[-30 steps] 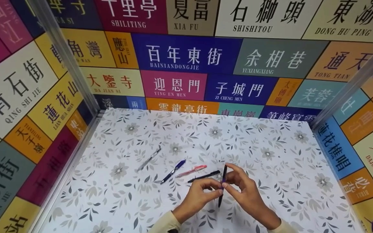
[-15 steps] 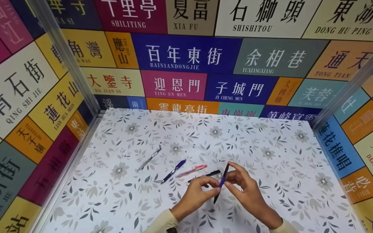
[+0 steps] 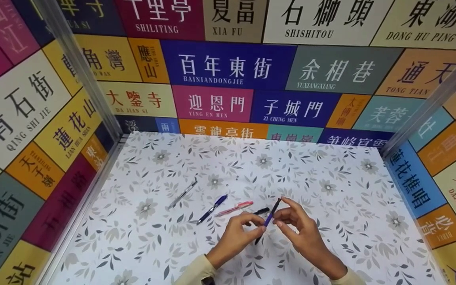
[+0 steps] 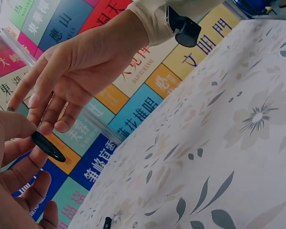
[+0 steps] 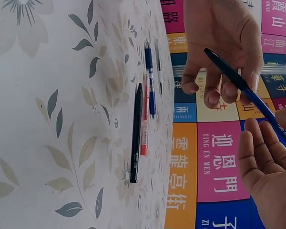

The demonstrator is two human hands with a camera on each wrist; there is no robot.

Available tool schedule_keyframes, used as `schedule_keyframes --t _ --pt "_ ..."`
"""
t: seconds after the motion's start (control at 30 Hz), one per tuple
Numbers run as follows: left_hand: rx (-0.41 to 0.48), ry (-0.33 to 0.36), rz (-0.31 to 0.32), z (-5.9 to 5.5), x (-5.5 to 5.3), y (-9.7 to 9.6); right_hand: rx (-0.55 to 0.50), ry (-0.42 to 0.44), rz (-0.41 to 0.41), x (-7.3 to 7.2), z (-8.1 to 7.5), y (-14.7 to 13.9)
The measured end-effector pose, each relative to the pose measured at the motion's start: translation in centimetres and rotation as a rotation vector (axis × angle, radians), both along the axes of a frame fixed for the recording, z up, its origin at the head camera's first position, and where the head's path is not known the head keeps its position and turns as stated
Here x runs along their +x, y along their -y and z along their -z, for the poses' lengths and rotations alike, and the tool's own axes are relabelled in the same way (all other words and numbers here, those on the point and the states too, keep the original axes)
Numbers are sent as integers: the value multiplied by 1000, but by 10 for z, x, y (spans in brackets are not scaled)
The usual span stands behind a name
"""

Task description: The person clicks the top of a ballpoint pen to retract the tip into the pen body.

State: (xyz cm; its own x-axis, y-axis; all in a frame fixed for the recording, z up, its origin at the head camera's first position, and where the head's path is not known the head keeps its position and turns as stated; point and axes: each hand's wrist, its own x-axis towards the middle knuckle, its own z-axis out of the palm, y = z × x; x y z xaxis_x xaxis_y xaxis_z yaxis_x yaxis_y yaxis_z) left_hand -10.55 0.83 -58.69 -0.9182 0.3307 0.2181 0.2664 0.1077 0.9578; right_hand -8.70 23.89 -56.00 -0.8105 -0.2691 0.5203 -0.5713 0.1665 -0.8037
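My left hand (image 3: 238,234) pinches a slim blue-purple pen (image 3: 270,219) with black ends between thumb and fingers. The pen slants above the table, its upper end leaning right. At that end my right hand (image 3: 305,233) touches it with the index fingertip; the thumb stands apart from the shaft. In the right wrist view, the pen's blue shaft (image 5: 260,105) runs from the left hand (image 5: 224,43) towards the right hand (image 5: 271,176). Behind the left hand lies a black pen (image 3: 262,210), partly hidden, with a pink pen (image 3: 234,208) beside it.
Farther left lie a blue pen (image 3: 212,209) with a clear middle and a transparent pen (image 3: 183,194). The table (image 3: 164,253) has a floral cover. Panels with printed characters (image 3: 228,65) enclose its back and sides, with metal posts (image 3: 93,83) at the corners.
The held pen has tilted from almost upright to a right-leaning slant, its lower end swinging left. My left hand has shifted slightly left, and the right thumb has come away from the pen.
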Motion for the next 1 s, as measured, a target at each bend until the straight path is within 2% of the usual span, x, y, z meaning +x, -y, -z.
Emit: schedule_keyframes --t 0.2,0.4,0.6,0.73,1.0 --pt "6 -12 -13 2 -5 7 33 -7 22 -1 5 -5" --pt "-3 -32 -28 6 -10 13 105 -23 99 -1 10 -10" --pt "14 -16 -56 11 -14 19 179 -32 144 -2 10 -15" --pt "3 -36 -78 13 -17 24 198 -30 153 -2 9 -19" --pt "-51 -81 -100 18 -23 38 223 -126 176 -4 14 -27"
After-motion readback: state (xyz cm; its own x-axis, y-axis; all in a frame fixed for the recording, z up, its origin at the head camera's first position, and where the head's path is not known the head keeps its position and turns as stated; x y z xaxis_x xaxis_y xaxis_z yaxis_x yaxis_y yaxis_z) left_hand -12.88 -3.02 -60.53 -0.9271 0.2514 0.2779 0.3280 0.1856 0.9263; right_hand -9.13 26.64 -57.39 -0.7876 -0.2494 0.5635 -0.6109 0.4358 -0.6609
